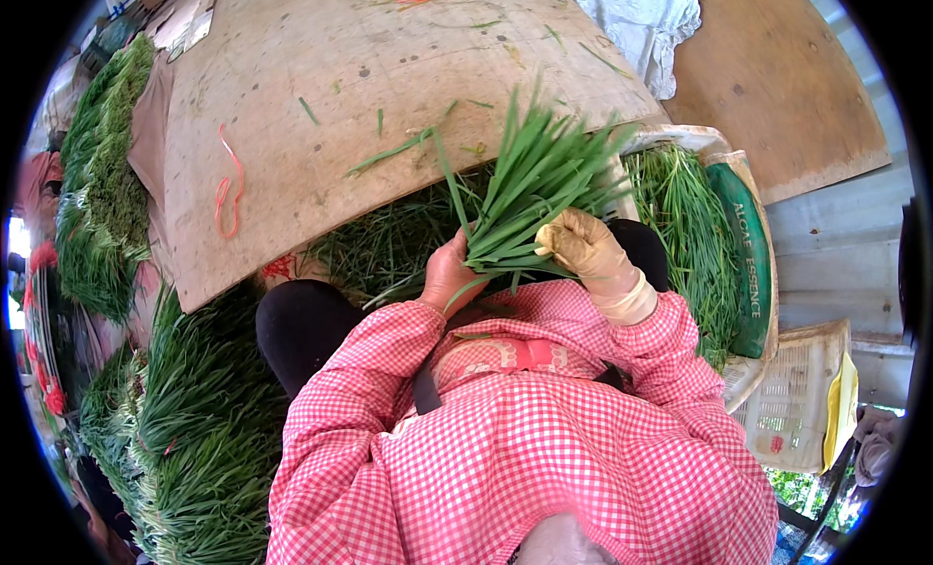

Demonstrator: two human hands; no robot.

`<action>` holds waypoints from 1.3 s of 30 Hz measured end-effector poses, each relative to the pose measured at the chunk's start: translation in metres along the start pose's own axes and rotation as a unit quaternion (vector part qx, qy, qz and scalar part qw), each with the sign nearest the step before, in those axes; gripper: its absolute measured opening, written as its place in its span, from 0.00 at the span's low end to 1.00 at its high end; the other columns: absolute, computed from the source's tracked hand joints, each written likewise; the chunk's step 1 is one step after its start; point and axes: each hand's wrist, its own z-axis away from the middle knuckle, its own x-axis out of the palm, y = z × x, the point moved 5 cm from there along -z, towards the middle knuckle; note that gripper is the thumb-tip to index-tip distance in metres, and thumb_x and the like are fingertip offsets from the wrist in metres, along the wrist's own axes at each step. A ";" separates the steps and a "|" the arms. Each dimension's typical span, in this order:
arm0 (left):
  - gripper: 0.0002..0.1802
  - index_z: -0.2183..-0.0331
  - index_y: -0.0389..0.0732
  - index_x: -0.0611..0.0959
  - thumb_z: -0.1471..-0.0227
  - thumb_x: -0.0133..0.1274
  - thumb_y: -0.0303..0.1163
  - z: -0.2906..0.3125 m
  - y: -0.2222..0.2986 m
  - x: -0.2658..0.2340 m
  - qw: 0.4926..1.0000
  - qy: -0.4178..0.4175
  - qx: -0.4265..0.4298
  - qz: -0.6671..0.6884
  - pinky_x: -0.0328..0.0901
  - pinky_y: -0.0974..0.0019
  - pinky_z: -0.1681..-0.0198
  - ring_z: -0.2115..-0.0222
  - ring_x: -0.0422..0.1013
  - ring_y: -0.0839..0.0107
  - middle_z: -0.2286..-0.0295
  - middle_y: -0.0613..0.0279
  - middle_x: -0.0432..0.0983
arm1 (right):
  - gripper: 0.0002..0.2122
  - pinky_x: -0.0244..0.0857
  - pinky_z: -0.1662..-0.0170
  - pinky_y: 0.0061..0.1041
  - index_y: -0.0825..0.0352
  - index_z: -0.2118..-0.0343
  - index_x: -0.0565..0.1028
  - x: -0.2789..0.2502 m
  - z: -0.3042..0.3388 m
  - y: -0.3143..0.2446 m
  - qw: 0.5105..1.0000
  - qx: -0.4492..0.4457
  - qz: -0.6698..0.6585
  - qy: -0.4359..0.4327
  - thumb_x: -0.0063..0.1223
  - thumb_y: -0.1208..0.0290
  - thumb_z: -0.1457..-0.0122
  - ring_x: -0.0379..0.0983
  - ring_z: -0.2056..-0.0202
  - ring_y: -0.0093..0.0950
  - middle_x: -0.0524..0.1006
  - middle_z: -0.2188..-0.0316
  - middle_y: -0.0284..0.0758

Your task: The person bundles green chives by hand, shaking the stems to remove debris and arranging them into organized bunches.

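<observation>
Wooden board [389, 89] sloped across the top, near edge just above the hands. Bunch of green chives [530, 191] was held at that near edge, long axis up-right, tips fanned away from the person, cut ends toward the chest. Both forearms bent inward in checked sleeves. Gloved right hand [583, 249] clamped around the bunch's base; bare left hand [449, 273] closed on the stems beside it.
</observation>
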 end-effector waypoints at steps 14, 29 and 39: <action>0.31 0.54 0.41 0.69 0.63 0.61 0.33 -0.001 -0.014 -0.005 0.997 -0.006 -0.028 -0.077 0.66 0.65 0.66 0.66 0.73 0.58 0.68 0.52 0.76 | 0.10 0.50 0.79 0.11 0.66 0.70 0.69 0.001 0.019 -0.073 0.939 -0.147 0.299 0.088 0.57 0.69 0.49 0.52 0.82 0.11 0.62 0.84 0.22; 0.34 0.56 0.40 0.71 0.70 0.63 0.32 0.003 0.041 -0.014 0.994 -0.007 0.107 -0.012 0.67 0.62 0.65 0.66 0.72 0.55 0.68 0.50 0.74 | 0.07 0.53 0.78 0.15 0.66 0.72 0.69 0.040 0.044 -0.075 0.990 -0.028 0.055 -0.124 0.48 0.68 0.43 0.58 0.83 0.15 0.65 0.82 0.27; 0.14 0.65 0.35 0.77 0.60 0.57 0.24 -0.030 0.043 -0.093 0.977 -0.001 -0.013 0.212 0.65 0.68 0.65 0.70 0.70 0.75 0.70 0.65 0.75 | 0.11 0.59 0.68 0.13 0.65 0.59 0.68 -0.037 -0.012 -0.055 0.954 -0.132 0.258 0.074 0.45 0.78 0.45 0.63 0.73 0.15 0.70 0.69 0.27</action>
